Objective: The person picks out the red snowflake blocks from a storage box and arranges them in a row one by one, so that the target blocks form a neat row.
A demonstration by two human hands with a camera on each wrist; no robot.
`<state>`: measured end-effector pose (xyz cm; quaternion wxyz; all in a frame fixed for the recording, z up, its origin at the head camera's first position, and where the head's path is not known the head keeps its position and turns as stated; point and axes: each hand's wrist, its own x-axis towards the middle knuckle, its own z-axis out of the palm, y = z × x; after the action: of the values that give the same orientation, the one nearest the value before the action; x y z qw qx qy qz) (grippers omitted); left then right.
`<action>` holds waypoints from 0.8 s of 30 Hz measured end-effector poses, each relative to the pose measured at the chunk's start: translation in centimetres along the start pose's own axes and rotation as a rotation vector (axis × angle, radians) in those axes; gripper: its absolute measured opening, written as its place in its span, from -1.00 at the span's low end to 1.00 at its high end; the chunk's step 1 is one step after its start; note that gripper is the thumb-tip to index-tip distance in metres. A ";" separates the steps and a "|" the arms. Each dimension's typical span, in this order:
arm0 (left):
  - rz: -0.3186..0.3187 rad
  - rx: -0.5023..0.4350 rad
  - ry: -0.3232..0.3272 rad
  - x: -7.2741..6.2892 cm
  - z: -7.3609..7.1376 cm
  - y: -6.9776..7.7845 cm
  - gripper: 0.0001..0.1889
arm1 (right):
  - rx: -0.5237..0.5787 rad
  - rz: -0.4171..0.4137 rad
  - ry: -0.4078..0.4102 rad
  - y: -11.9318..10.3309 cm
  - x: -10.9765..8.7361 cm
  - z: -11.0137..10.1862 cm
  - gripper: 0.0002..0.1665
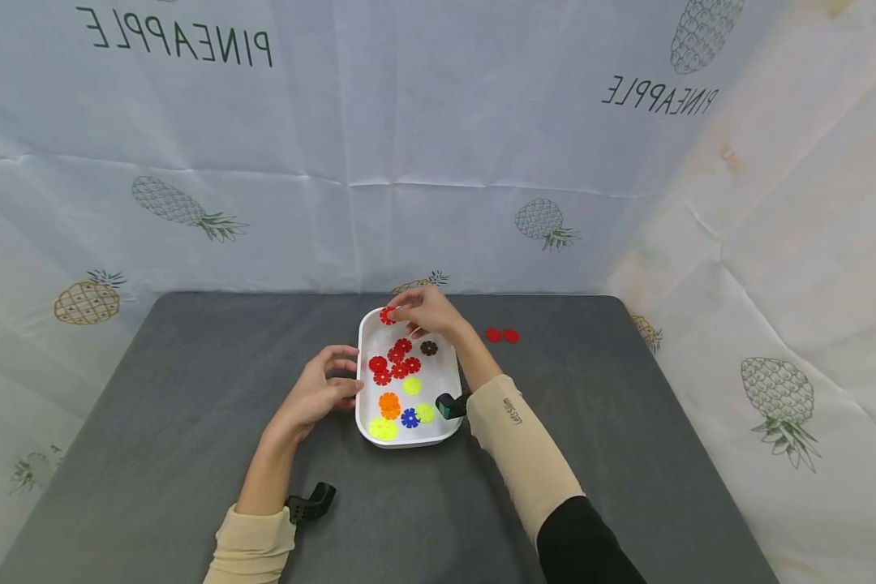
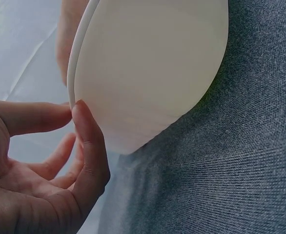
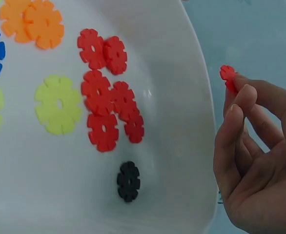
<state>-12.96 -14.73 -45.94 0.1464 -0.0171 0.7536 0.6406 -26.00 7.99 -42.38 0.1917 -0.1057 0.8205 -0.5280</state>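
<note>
Head view finds a person at a grey table, both bare hands at a white tray set near its far edge. Right hand: thumb and fingertips pinch a red notched disc at the tray's far left corner; whether the disc is directly above the tray or just beyond its rim cannot be told. Right wrist view confirms the pinch, the disc being partly covered by the fingertips. Left hand: placed at the tray's left side, thumb and a finger pinching the rim, as the left wrist view shows, with the other fingers bent behind. Contents of the tray: a cluster of red discs, several overlapping; one black disc lying to the right of them; yellow-green discs nearer the person; two overlapping orange discs; and a blue disc just beside a yellow-green one. Outside the tray, two further red discs lie side by side on the table, to its right. Both forearms wear beige sleeves. Behind the table hangs a pale cloth printed with pineapples and mirrored lettering.
</note>
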 end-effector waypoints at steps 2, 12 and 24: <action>-0.001 0.001 0.002 0.0 0.0 0.0 -0.33 | 0.007 -0.018 0.015 -0.1 -0.3 -0.9 -0.72; 0.012 0.003 0.005 0.0 0.1 -0.1 -0.33 | 0.044 -0.025 0.101 0.4 -2.3 -6.3 -0.69; 0.010 0.009 0.006 0.0 0.1 -0.1 -0.32 | 0.052 0.071 0.187 4.7 -5.8 -13.2 -0.63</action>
<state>-12.89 -14.69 -46.06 0.1408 -0.0146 0.7569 0.6381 -26.26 22.99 -40.63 0.1354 -0.0218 0.8242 -0.5494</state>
